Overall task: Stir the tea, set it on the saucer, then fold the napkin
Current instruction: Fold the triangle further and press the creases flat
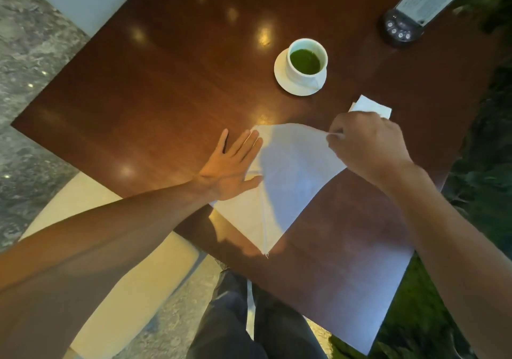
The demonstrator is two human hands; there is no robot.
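Note:
A white cup of green tea (306, 59) stands on a white saucer (285, 81) at the far right of the dark wooden table (166, 81). A white cloth napkin (288, 181) lies near the table's front edge, partly folded, with a crease running toward its near corner. My left hand (231, 168) lies flat with fingers spread, pressing the napkin's left edge. My right hand (365, 148) pinches the napkin's far right corner and lifts it off the table.
A small folded white paper (372, 108) lies just beyond my right hand. A black stand holding a menu card (401, 29) sits at the far right corner. Cream seat cushions lie to the left below the table. My legs are under the near edge.

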